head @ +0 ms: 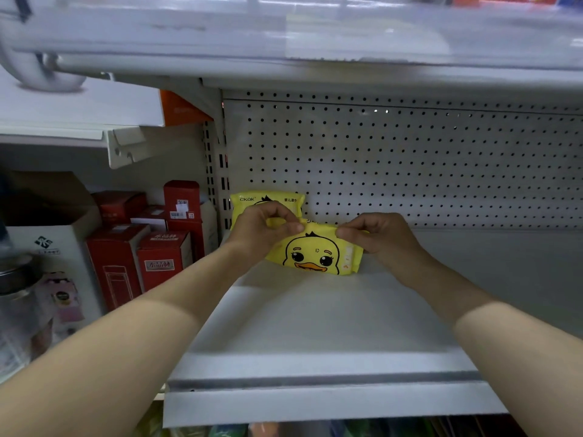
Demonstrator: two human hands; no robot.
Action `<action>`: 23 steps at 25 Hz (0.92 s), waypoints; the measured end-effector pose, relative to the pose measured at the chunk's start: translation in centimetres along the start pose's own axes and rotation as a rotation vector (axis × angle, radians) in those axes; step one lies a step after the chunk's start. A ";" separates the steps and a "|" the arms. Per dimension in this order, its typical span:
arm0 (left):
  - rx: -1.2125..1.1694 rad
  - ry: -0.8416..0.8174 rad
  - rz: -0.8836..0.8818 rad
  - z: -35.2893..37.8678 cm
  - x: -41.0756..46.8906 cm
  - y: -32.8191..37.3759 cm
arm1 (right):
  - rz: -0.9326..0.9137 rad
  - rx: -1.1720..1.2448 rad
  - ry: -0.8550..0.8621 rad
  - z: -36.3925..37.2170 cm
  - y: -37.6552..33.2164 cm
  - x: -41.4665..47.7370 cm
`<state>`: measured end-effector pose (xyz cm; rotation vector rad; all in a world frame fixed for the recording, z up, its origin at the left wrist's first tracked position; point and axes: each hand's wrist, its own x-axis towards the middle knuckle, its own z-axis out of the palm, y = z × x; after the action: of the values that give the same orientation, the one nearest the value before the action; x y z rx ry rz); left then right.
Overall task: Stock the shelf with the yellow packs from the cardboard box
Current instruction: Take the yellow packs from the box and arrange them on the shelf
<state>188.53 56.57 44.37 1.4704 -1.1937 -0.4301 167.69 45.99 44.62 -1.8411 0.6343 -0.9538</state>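
Observation:
A yellow pack with a duck face (315,255) leans back on the grey shelf (315,326), its lower edge resting on the shelf. My left hand (262,230) pinches its top left edge and my right hand (375,236) pinches its top right edge. Behind it, a second yellow pack (268,200) stands upright against the pegboard back wall at the shelf's rear left corner, partly hidden by my left hand. The cardboard box is not in view.
A perforated pegboard (410,165) forms the back wall. An upper shelf (315,58) overhangs. To the left, the neighbouring bay holds red boxes (157,244), a white carton (47,247) and a glass jar (15,310).

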 end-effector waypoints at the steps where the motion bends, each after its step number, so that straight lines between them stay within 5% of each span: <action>1: 0.045 -0.003 0.002 -0.2 -0.1 0.1 | 0.008 -0.011 -0.003 0.0 0.0 0.0; 13: 0.189 -0.071 0.007 -3.1 1.0 0.3 | -0.023 -0.030 0.067 2.7 -0.2 1.7; 17: 0.526 -0.187 0.021 -4.3 1.9 0.1 | -0.049 -0.030 0.088 4.7 -0.2 4.5; 23: 0.696 -0.078 -0.075 -5.7 5.0 -1.2 | -0.063 -0.312 -0.070 7.3 0.4 7.3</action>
<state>195.73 55.15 46.69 2.1082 -1.4321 -0.1154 177.82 44.01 44.82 -2.1709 0.7168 -0.8639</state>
